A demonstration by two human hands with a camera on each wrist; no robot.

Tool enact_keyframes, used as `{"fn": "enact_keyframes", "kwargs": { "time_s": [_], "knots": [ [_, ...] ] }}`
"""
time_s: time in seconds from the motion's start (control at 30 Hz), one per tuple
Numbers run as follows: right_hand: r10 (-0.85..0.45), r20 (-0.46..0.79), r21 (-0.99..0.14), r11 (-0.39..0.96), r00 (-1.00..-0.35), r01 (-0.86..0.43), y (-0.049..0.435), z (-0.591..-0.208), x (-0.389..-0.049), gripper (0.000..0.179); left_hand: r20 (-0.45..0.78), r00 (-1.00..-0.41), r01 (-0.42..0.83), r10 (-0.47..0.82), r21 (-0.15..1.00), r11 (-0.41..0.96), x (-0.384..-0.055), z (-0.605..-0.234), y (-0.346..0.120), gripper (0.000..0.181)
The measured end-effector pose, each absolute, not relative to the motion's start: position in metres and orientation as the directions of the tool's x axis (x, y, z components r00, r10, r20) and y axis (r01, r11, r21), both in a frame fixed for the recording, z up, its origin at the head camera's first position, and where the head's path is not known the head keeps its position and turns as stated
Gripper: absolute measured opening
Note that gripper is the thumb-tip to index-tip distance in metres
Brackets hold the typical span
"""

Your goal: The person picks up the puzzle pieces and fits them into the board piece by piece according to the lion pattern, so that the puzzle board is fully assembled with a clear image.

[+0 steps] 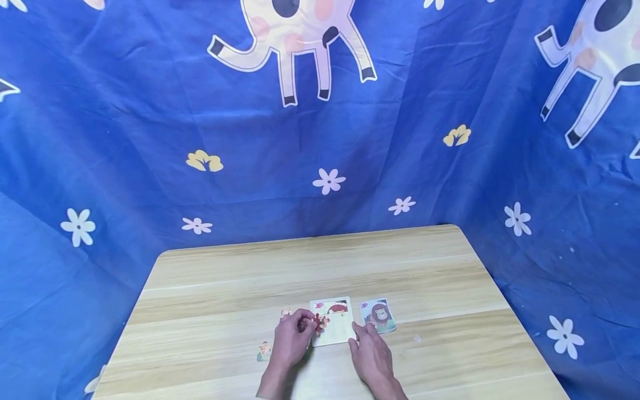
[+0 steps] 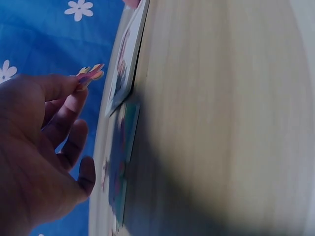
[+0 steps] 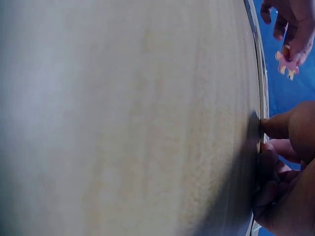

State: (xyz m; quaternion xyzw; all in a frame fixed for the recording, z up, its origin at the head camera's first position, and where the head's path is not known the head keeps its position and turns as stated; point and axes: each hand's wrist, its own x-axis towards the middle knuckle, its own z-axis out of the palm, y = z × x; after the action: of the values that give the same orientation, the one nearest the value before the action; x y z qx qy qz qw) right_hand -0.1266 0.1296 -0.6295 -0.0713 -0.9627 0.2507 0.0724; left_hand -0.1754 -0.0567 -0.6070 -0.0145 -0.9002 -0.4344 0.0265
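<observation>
My left hand [image 1: 292,339] pinches a red-brown jigsaw piece [image 1: 320,323] between thumb and forefinger, above the left side of a white puzzle board [image 1: 337,333]. In the left wrist view the held piece [image 2: 90,76] is raised clear of the board, and the other fingers curl loosely below it. Pieces fitted along the board's top edge show part of a brown mane [image 1: 338,308]. At the board's right edge lies my right hand [image 1: 371,353], its thumb and forefinger tips touching the rim. The right wrist view shows those fingers [image 3: 278,125] against the edge.
A lion picture card [image 1: 378,315] lies right of the board, partly behind my right fingers. Loose puzzle pieces [image 1: 264,351] lie left of the board, some hidden by my left hand. Blue patterned cloth [image 1: 300,144] hangs around the wooden table [image 1: 225,294].
</observation>
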Motion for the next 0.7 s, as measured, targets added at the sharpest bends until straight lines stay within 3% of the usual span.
{"fn": "enact_keyframes", "kwargs": {
  "time_s": [0.7],
  "knots": [
    [0.155,0.101,-0.476,0.875,-0.983,0.089,0.129,-0.628,-0.128,0.041,0.153,-0.986,0.155,0.062,0.722,0.675,-0.187,-0.620,-0.037,0.009]
  ]
}}
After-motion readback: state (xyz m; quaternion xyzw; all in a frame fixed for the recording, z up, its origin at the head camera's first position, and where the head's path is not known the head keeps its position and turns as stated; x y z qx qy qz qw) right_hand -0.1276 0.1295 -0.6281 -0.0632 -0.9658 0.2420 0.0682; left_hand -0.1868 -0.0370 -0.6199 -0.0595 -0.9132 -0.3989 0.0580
